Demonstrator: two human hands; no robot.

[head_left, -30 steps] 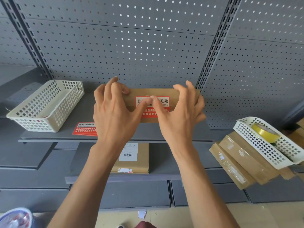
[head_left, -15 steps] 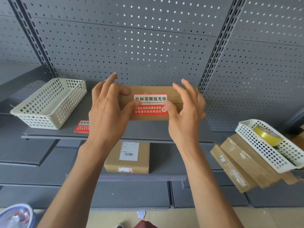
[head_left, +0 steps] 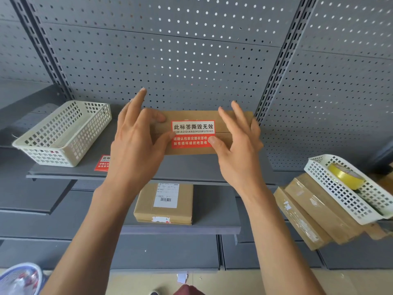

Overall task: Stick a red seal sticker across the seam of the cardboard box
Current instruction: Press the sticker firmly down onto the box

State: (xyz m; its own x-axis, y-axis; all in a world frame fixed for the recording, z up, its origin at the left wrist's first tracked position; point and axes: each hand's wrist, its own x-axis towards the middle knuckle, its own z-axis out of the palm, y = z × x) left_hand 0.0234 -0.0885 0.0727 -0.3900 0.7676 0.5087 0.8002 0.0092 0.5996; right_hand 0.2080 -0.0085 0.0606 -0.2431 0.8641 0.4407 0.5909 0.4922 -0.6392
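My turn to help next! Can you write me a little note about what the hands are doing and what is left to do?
Left hand: open, thumb pressing the left edge of the red seal sticker, fingers spread over the cardboard box.
Right hand: open, thumb pressing the sticker's right edge.
The box stands on the upper shelf; the sticker lies across its seam.
Done: sticker placed over the seam.
Left: probably just lift both hands away. More red stickers lie on the shelf behind the left hand.
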